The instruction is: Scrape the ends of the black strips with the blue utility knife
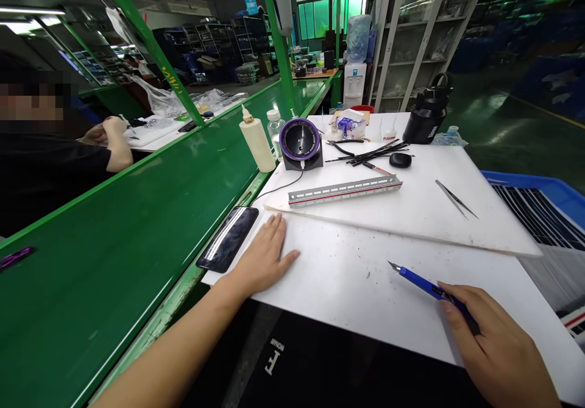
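Note:
My left hand (pixel 264 257) lies flat on the white worktop (pixel 329 286), fingers stretched out and thumb apart, beside a black smartphone (pixel 228 239). In my right hand (pixel 491 335) is a blue utility knife (pixel 423 283), its blade pointing left and away from me just over the worktop. Beyond my hands, on a thick white foam board (pixel 411 213), rests a slotted grey metal rail (pixel 345 192) with a red stripe. A pair of tweezers (pixel 454 199) lies to the right on that board.
Behind the rail are a round purple-rimmed fan (pixel 300 139), a cream squeeze bottle (pixel 258 143), black strips (pixel 375 153), pliers (pixel 345 146) and a black flask (pixel 426 115). A green conveyor (pixel 114 261) runs along the left, with a co-worker (pixel 50 158) beyond. A blue crate (pixel 548 197) stands right.

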### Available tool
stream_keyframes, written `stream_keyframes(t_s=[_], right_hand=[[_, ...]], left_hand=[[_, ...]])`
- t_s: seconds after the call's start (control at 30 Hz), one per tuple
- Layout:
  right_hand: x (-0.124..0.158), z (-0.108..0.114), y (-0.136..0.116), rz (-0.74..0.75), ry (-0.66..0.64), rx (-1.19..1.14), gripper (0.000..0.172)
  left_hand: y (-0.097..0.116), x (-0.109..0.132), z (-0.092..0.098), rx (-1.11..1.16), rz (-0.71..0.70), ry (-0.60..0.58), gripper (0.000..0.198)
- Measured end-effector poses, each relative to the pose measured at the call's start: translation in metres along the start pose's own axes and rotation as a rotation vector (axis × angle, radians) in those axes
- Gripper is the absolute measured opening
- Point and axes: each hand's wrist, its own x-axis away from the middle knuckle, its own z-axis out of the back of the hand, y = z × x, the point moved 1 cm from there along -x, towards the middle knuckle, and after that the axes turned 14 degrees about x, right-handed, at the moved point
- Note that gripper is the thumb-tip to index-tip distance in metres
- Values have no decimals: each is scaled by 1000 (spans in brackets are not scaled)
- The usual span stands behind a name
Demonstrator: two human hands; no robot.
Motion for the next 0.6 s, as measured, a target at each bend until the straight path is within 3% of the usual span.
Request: stream_keyframes(t_s=[0.07,0.17,0.3,0.37,0.5,0.6], right_hand=[[0,0,0,5,-4,6,31],[0,-1,2,2,-3,15,31],[-1,-3,3,19,2,29,32],[-1,-2,2,18,2,37,32],[-2,0,-4,22,4,22,31],[-2,1,-6,20,4,18,31]], left_hand=[[-1,-4,-1,-6,28,0,93],[16,-2,-7,-4,-8,-65,96],[45,12,-11,67,-262,-226,89],[46,14,-10,99,-315,-213,84],[29,4,-9,33,-104,-51,86],[34,-8,-15,-18,-41,-60,95]])
